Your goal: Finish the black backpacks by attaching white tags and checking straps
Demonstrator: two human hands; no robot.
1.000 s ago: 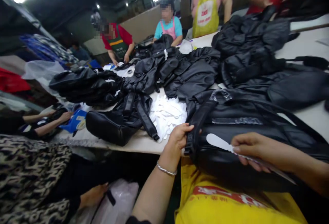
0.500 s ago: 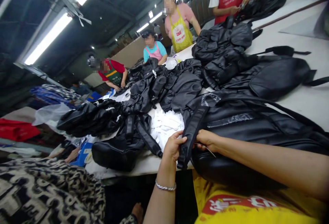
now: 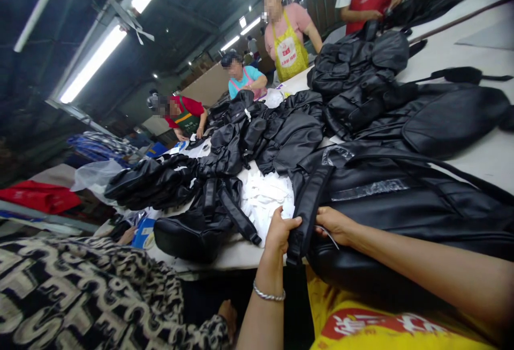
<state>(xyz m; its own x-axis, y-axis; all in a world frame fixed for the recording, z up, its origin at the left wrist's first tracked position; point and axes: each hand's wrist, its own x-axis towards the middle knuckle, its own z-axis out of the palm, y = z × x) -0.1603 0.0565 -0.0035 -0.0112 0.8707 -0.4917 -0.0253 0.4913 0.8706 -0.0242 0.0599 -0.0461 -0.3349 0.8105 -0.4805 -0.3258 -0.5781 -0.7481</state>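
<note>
At the near edge of the table [image 3: 482, 162], the left hand [image 3: 281, 232] pinches the end of a black strap [image 3: 307, 211], thumb over the top and fingers curled under. Just right of it, the right hand [image 3: 335, 225] touches the same strap, fingers closed on a thin white strip [image 3: 331, 236] whose tip pokes out below the hand. The strap belongs to a black bag [image 3: 401, 205] lying flat at the near right, hanging over the edge against a yellow apron [image 3: 381, 328]. By the look of it, the strip is being worked into the strap end; the next move calls for a steady left-hand hold while the right pushes the strip along. Beyond lie white pieces [image 3: 267, 197], then more black bags [image 3: 361, 71], with other people working on the far side.
</note>
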